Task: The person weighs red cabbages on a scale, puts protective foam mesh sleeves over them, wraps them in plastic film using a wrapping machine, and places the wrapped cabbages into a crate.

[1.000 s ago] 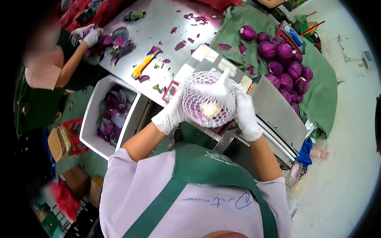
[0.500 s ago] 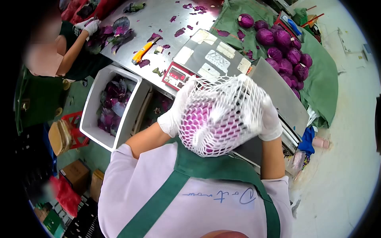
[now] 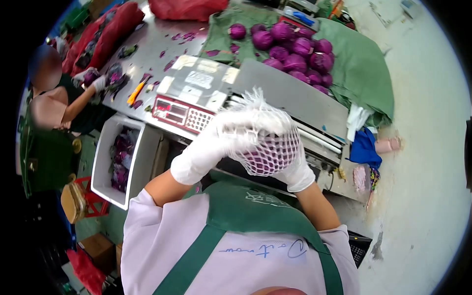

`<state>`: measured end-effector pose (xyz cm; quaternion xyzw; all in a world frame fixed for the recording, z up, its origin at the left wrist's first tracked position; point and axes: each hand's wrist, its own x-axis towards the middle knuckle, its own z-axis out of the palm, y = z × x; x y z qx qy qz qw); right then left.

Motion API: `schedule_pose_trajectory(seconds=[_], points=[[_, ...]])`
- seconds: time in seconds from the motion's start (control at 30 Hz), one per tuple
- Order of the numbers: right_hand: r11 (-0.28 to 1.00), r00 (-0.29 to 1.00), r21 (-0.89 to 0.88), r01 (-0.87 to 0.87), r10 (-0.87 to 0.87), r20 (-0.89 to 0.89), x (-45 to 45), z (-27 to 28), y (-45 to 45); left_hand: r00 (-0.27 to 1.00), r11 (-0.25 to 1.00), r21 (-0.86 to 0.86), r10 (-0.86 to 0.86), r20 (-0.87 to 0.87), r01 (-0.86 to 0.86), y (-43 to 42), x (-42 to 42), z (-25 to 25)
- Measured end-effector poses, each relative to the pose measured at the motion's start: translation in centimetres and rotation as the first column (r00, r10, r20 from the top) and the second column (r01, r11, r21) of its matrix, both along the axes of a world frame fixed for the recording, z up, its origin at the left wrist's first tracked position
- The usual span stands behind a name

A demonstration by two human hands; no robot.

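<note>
Mid-frame, my left hand (image 3: 209, 142) and right hand (image 3: 296, 172) cup one netted purple cabbage (image 3: 270, 152), long axis upright in the frame, loose net end (image 3: 256, 98) pointing topward, with one scale (image 3: 184, 113) beyond, one yellow knife (image 3: 136, 94) upper left on the steel table (image 3: 150, 49), and over a dozen cabbages (image 3: 295, 63) on green cloth (image 3: 364, 64), upper right of centre

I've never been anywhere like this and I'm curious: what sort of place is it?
Probably a vegetable packing workroom: loose purple cabbages are heaped on a green cloth, a digital scale stands nearby, and a person in white gloves holds a netted cabbage.
</note>
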<state>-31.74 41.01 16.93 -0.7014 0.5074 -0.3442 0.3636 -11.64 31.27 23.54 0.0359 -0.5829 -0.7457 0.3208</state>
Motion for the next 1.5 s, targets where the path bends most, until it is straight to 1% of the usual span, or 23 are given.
schedule_pose_trajectory(seconds=[0.03, 0.07, 0.1, 0.2, 0.23, 0.27, 0.3, 0.33, 0.37, 0.43, 0.53, 0.57, 0.7, 0.8, 0.87, 0.93, 1.0, 1.13, 1.17, 1.3, 1.4, 1.43, 1.5], points=[[0.938, 0.797, -0.346, 0.008, -0.215, -0.564, -1.2, 0.1, 0.9, 0.99, 0.997, 0.038, -0.065, 0.129, 0.061, 1.8, -0.8, 1.9], [0.961, 0.961, -0.224, 0.164, -0.207, -0.185, -2.8, -1.3, 1.4, 0.996, 0.996, 0.074, -0.06, 0.066, 0.055, 1.7, -1.5, 1.0], [0.958, 0.938, -0.103, 0.266, -0.232, 0.259, -4.3, -2.6, 1.9, 0.999, 0.993, 0.109, -0.054, 0.002, 0.054, 1.6, -2.2, 0.1], [0.954, 0.633, 0.039, 0.296, -0.227, 0.74, -9.7, -1.3, 3.4, 0.807, 0.827, 0.01, 0.546, 0.224, -0.562, -0.3, -3.9, -3.2], [0.976, 0.492, 0.058, 0.212, -0.158, 0.856, -11.2, -0.8, 3.7, 0.789, 0.788, 0.161, 0.532, 0.309, -0.594, 0.0, -4.9, -4.7], [0.995, -0.111, 0.071, -0.068, -0.079, 0.991, -12.3, -0.2, 3.1, 0.809, 0.779, 0.323, 0.367, 0.46, -0.537, 0.3, -6.6, -4.3], [0.999, -0.069, -0.013, -0.035, 0.011, 0.998, -13.4, -0.4, 1.9, 0.911, 0.769, 0.541, 0.125, 0.394, -0.34, 1.4, -8.6, -3.9], [0.99, 0.295, -0.083, 0.115, 0.045, 0.954, -13.1, 1.1, 1.5, 0.945, 0.65, 0.73, -0.055, 0.322, -0.211, 2.2, -10.6, -3.0], [0.946, 0.603, -0.185, 0.267, -0.014, 0.798, -12.8, 2.6, 1.0, 0.977, 0.601, 0.785, -0.027, 0.21, -0.152, 2.5, -13.4, -1.6], [0.898, 0.847, -0.349, 0.268, -0.047, 0.53, -14.3, 2.5, -2.2, 0.995, 0.557, 0.826, 0.086, 0.048, -0.088, 1.1, -17.3, -1.1], [0.942, 0.778, -0.08, 0.325, -0.219, 0.589, -15.6, 2.8, -4.0, 0.944, 0.662, 0.743, 0.177, -0.278, 0.094, -5.0, -20.9, -5.6], [0.932, 0.52, 0.205, 0.299, -0.339, 0.784, -14.0, 4.4, -3.6, 0.934, 0.663, 0.746, 0.304, -0.189, -0.065, -5.5, -21.6, -5.9], [0.822, 0.229, 0.386, 0.419, -0.507, 0.831, -17.0, -1.7, -9.2, 0.975, 0.848, 0.5, 0.219, -0.022, -0.179, -7.9, -23.7, -9.5], [0.771, 0.262, 0.396, 0.498, -0.569, 0.779, -18.5, -5.1, -10.9, 0.969, 0.933, 0.26, 0.24, 0.063, -0.248, -8.7, -24.3, -11.6], [0.77, 0.501, 0.182, 0.611, -0.555, 0.664, -18.9, -6.4, -10.8, 0.963, 0.953, 0.175, 0.219, 0.157, -0.246, -9.0, -23.6, -12.4], [0.776, 0.568, 0.119, 0.619, -0.548, 0.614, -18.8, -7.1, -10.2, 0.92, 0.955, -0.079, 0.297, 0.256, -0.286, -9.6, -22.7, -12.4], [0.719, 0.639, -0.009, 0.695, -0.613, 0.466, -19.4, -7.8, -10.0, 0.898, 0.959, -0.05, 0.278, 0.342, -0.278, -10.8, -22.3, -10.8], [0.703, 0.128, 0.491, 0.514, -0.629, 0.767, -17.9, -6.6, -9.3, 0.975, 0.948, 0.297, 0.046, 0.216, -0.11, -10.9, -25.3, -14.8], [0.654, 0.034, 0.535, 0.535, -0.65, 0.759, -17.2, -7.6, -9.6, 0.948, 0.912, 0.308, 0.196, 0.252, -0.27, -9.8, -26.0, -15.0], [0.812, 0.06, 0.534, 0.233, -0.561, 0.826, -19.2, -7.9, -9.3, 0.838, 0.861, 0.117, 0.437, 0.328, -0.495, -7.9, -26.9, -16.7], [0.704, 0.171, 0.538, 0.464, -0.667, 0.726, -21.3, -9.9, -8.5, 0.834, 0.89, -0.107, 0.453, 0.314, -0.443, -8.6, -25.0, -14.5], [0.645, 0.326, 0.455, 0.614, -0.732, 0.598, -21.4, -8.5, -6.9, 0.802, 0.849, -0.3, 0.516, 0.3, -0.434, -9.1, -23.2, -13.2], [0.651, 0.653, -0.061, 0.757, -0.749, 0.115, -23.6, -7.0, -3.5, 0.798, 0.68, -0.664, 0.567, 0.205, -0.312, -10.8, -18.1, -11.8]])
